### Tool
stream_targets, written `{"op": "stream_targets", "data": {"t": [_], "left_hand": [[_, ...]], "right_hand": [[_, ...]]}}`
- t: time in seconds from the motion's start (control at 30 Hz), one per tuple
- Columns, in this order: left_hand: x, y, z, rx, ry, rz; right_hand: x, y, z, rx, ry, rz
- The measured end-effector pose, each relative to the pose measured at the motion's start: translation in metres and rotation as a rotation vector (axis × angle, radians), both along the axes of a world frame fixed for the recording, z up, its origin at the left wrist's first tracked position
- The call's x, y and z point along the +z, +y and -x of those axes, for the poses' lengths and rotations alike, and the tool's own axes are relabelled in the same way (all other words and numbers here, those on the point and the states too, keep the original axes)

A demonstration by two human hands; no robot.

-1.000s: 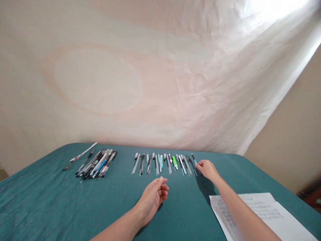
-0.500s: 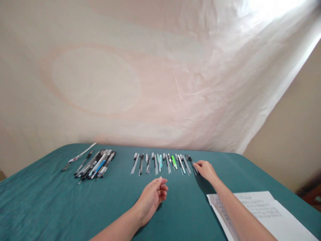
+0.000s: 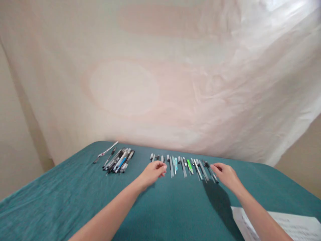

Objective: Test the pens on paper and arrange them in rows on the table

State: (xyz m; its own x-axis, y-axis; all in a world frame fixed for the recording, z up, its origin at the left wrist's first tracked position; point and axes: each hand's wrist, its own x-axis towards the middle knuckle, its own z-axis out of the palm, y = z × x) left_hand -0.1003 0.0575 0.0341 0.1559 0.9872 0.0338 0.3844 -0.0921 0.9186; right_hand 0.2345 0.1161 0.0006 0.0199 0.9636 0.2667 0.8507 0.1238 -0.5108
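Note:
My left hand is over the left part of a row of pens, with its fingers loosely curled and nothing visible in them. It hides the lower ends of some pens there. At the row's right end lies a black pen. Just to the right of it is my right hand, raised a little off the cloth, fingers loosely bent, with no pen in its grasp. A bright green pen piece and a pale turquoise pen stand out among the grey and clear pens.
A bundle of pens lies at the back left, with a long white pen beside it. Printed paper sheets lie at the front right under my forearm. Green cloth covers the table; a pale sheet hangs behind.
My right hand has come off the black pen, leaving it at the row's end. My left hand has moved forward to the row. The view has turned left.

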Motion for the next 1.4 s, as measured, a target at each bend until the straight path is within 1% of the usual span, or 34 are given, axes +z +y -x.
{"op": "stream_targets", "data": {"t": [0.03, 0.07, 0.1, 0.17, 0.23, 0.3, 0.37, 0.43, 0.53, 0.63, 0.83, 0.97, 1.07, 1.13, 1.2, 1.23, 1.3, 1.4], "left_hand": [[0.001, 0.005, 0.013, 0.066, 0.283, -0.126], [0.001, 0.01, 0.026, 0.171, 0.586, -0.233], [0.0, 0.013, 0.039, 0.256, 0.687, -0.256], [-0.003, 0.018, 0.063, 0.387, 0.805, -0.262], [-0.008, 0.02, 0.082, 0.502, 0.892, -0.246], [-0.012, 0.021, 0.096, 0.589, 0.967, -0.223], [-0.017, 0.023, 0.105, 0.644, 1.028, -0.201], [-0.022, 0.024, 0.11, 0.675, 1.077, -0.185], [-0.027, 0.026, 0.114, 0.687, 1.132, -0.181], [-0.029, 0.027, 0.115, 0.681, 1.17, -0.188], [-0.026, 0.027, 0.115, 0.679, 1.202, -0.203], [-0.015, 0.031, 0.109, 0.689, 1.161, -0.235], [-0.003, 0.033, 0.094, 0.609, 0.983, -0.273], [0.005, 0.031, 0.076, 0.493, 0.787, -0.306], [0.009, 0.024, 0.053, 0.342, 0.57, -0.335], [0.01, 0.019, 0.04, 0.254, 0.461, -0.322], [0.007, 0.006, 0.013, 0.093, 0.265, -0.233], [-0.004, -0.014, -0.022, -0.085, 0.056, -0.079]], "right_hand": [[0.006, -0.006, 0.01, 0.051, 0.016, -0.008], [0.01, -0.012, 0.022, 0.114, 0.028, -0.008], [0.014, -0.02, 0.035, 0.169, 0.032, 0.002], [0.019, -0.037, 0.061, 0.262, 0.047, 0.02], [0.018, -0.054, 0.086, 0.368, 0.063, 0.032], [0.014, -0.07, 0.106, 0.442, 0.056, 0.023], [0.007, -0.082, 0.12, 0.493, 0.027, 0.012], [0.0, -0.09, 0.129, 0.522, 0.001, 0.007], [-0.007, -0.095, 0.134, 0.536, -0.012, 0.001], [-0.01, -0.097, 0.134, 0.539, -0.013, -0.008], [-0.011, -0.097, 0.133, 0.547, -0.013, -0.011], [-0.012, -0.095, 0.132, 0.536, 0.011, -0.012], [-0.012, -0.094, 0.131, 0.535, 0.033, -0.012], [-0.012, -0.093, 0.131, 0.535, 0.057, -0.008], [-0.012, -0.092, 0.131, 0.524, 0.101, 0.001], [-0.012, -0.092, 0.131, 0.516, 0.138, 0.011], [-0.012, -0.09, 0.13, 0.492, 0.27, 0.049], [-0.012, -0.086, 0.127, 0.444, 0.602, 0.136]]}}
